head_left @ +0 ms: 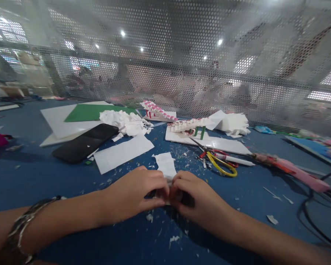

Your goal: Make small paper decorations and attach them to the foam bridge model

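Note:
A small piece of white paper (166,164) lies at the centre, its near end between my two hands. My left hand (146,186) pinches that end from the left, thumb and fingertips together. From the right, my right hand (194,193) grips the same end with curled fingers. The fingertips of both hands almost meet, and they hide the part of the paper being held. A white paper strip (124,152) rests just beyond my left hand. Scissors with yellow and red handles (220,162) lie beyond my right hand.
Behind are a black phone (85,142), a torn white paper heap (125,122), green sheet (96,112) and white-and-red paper models (187,125). At right lies a pink glue gun (300,175) with a black cable (306,213). A perforated metal screen (165,62) closes the back. Scraps litter the blue table (121,243).

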A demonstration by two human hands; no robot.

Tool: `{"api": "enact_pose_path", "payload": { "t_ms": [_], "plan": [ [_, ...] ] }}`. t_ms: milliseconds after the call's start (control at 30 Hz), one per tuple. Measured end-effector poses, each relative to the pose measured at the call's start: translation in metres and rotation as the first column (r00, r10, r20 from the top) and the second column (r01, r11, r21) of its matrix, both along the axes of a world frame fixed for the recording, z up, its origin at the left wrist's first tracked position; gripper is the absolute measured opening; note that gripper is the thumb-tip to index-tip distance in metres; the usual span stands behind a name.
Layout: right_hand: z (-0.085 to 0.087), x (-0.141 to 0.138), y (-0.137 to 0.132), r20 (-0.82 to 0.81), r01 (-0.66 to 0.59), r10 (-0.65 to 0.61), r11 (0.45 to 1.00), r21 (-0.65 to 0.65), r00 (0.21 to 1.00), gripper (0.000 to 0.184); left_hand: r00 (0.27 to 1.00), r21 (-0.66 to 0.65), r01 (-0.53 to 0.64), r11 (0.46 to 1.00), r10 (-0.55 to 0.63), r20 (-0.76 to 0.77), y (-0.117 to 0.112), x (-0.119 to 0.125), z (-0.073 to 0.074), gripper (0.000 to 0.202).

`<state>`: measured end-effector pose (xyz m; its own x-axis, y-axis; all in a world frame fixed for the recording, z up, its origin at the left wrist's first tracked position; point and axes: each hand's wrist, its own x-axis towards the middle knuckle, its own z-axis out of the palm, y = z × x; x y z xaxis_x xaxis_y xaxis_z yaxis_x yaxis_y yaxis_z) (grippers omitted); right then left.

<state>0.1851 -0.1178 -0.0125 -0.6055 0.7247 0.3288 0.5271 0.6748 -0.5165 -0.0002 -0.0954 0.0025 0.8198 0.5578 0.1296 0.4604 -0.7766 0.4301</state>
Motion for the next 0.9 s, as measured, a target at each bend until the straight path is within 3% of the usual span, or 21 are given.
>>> {"api": "enact_pose_path", "payload": {
  "t_ms": [233,500,600,733,900],
  "plan": [
    [-0.001,0.006,0.002,0.141,-0.057,0.045,0.995,0.083,0.989,0.006,0.990,0.150,0.144,0.978,-0.144,-0.010,-0.004,-0.001,0.002,0.014],
    [0.018,0.006,0.003,0.217,-0.121,0.116,0.993,0.013,0.969,0.008,0.992,0.089,0.108,0.990,-0.102,-0.071,-0.004,0.009,0.012,0.009],
    [0.023,0.001,-0.003,0.358,-0.071,0.053,0.997,0.037,0.932,0.011,0.995,0.049,0.035,0.998,-0.030,-0.093,-0.002,0.015,0.012,0.012],
    [0.028,-0.004,-0.010,0.541,0.023,-0.090,0.991,0.130,0.836,0.015,0.986,0.100,-0.080,0.992,0.093,-0.137,-0.003,0.023,0.009,0.017],
    [0.040,0.003,-0.003,0.391,0.146,-0.263,0.942,0.302,0.882,0.009,0.988,0.087,-0.151,0.985,0.147,0.051,0.002,0.031,0.023,0.016]
  ]
}}
